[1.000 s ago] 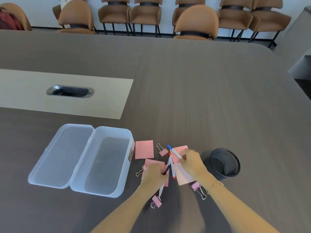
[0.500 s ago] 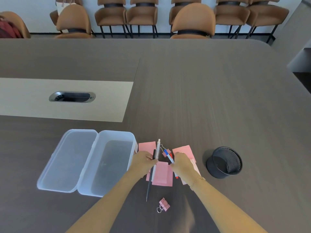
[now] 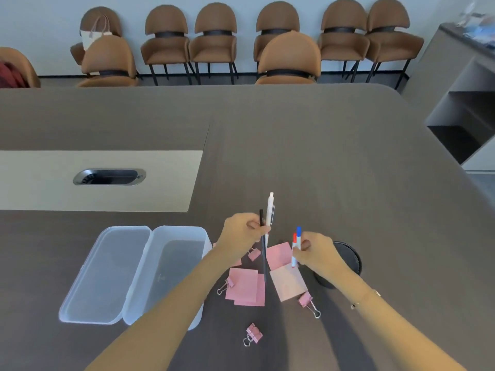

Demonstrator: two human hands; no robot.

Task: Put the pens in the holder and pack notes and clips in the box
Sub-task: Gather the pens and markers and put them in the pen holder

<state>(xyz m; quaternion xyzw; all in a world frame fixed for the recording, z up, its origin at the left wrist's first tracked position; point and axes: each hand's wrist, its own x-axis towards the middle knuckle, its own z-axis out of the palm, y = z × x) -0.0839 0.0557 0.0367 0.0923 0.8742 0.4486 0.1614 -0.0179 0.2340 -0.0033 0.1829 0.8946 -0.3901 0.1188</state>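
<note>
My left hand (image 3: pixel 242 232) grips two pens upright above the table: a white pen (image 3: pixel 270 210) and a thin black pen (image 3: pixel 264 259). My right hand (image 3: pixel 314 250) holds a blue-capped pen (image 3: pixel 298 232) and a red-capped pen (image 3: pixel 294 241) together. Behind my right hand stands the black mesh holder (image 3: pixel 351 259), partly hidden. Pink notes (image 3: pixel 245 287) and a paler note (image 3: pixel 288 283) lie below my hands. Pink binder clips (image 3: pixel 253 334) (image 3: pixel 306 301) lie among them. The clear plastic box (image 3: pixel 171 266) is open at the left.
The box's hinged lid (image 3: pixel 107 274) lies flat to the left. A metal cable port (image 3: pixel 109 177) sits in the table's light panel. Brown chairs (image 3: pixel 289 60) line the far side, and a grey shelf unit (image 3: pixel 466 108) stands at the right.
Both hands have lifted off the table with the pens, now held upright. My right hand has moved right, toward the holder. The view has tilted up slightly.
</note>
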